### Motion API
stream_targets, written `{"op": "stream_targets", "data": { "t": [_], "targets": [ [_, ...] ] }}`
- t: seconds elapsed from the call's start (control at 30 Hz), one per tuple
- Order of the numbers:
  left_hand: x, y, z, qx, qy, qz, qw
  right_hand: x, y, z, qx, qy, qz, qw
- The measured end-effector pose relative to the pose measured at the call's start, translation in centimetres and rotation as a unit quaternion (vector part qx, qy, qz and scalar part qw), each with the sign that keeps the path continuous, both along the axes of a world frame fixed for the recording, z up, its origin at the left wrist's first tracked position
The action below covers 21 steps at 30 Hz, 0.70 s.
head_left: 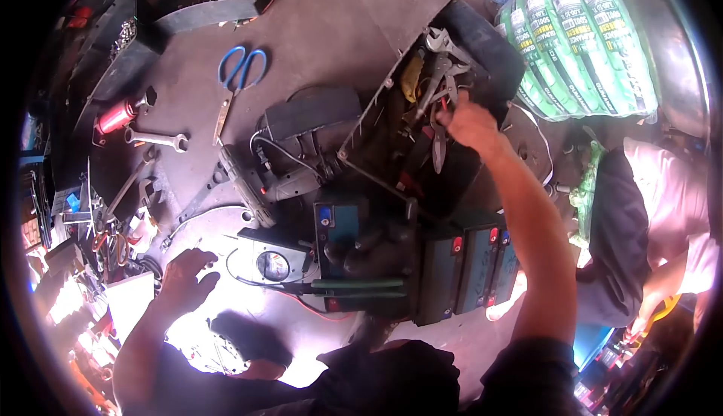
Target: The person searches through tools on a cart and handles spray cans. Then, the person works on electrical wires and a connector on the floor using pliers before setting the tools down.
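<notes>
My right hand reaches into a black open-topped tool box, its fingers closed on a pair of pliers whose jaws point down toward me. Beside it in the box lie an adjustable wrench, other metal hand tools and a yellow-handled tool. My left hand hovers at the lower left with fingers apart, holding nothing. Nearest to it is a meter with a round dial. Dark batteries stand between my arms, with green-handled leads lying across one side.
Blue-handled scissors, a spanner and a power tool lie on the floor. Green-wrapped bottles stand at upper right. Another person is close at the right. Metal trays hold small parts.
</notes>
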State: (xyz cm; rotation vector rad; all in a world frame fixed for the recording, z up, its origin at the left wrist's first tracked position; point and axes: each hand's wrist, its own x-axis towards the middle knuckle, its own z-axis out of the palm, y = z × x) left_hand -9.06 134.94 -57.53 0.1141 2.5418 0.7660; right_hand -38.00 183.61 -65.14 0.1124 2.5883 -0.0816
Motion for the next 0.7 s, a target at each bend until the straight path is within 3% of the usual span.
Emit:
{"op": "stream_targets", "data": {
  "t": [0.07,0.2,0.4,0.47,0.5,0.53,0.7],
  "targets": [
    [-0.1,0.5,0.0,0.018,-0.002,0.006,1.000,2.5,-1.8,-1.5,-0.023,-0.024,-0.026,0.999],
    [0.1,1.0,-0.7,0.037,-0.019,-0.004,0.999,5.1,-4.0,-3.4,0.002,0.048,-0.044,0.998],
    [-0.6,1.4,0.2,0.030,-0.009,-0.007,0.999,0.0,1.2,-4.6,-0.110,0.123,-0.172,0.971],
    [-0.4,0.5,-0.1,0.013,-0.004,-0.006,1.000,-2.0,2.8,-0.5,-0.224,0.151,-0.207,0.940],
    [-0.2,0.1,-0.2,0.006,-0.012,-0.003,1.000,-3.3,3.6,1.0,-0.241,0.072,-0.215,0.944],
    [-0.1,-0.2,-0.2,-0.001,-0.018,0.001,1.000,-3.8,3.9,2.2,-0.272,0.081,-0.225,0.932],
    [-0.1,0.2,-0.1,0.010,-0.022,0.008,1.000,-4.3,6.2,5.3,-0.241,0.071,-0.174,0.952]
  ]
}}
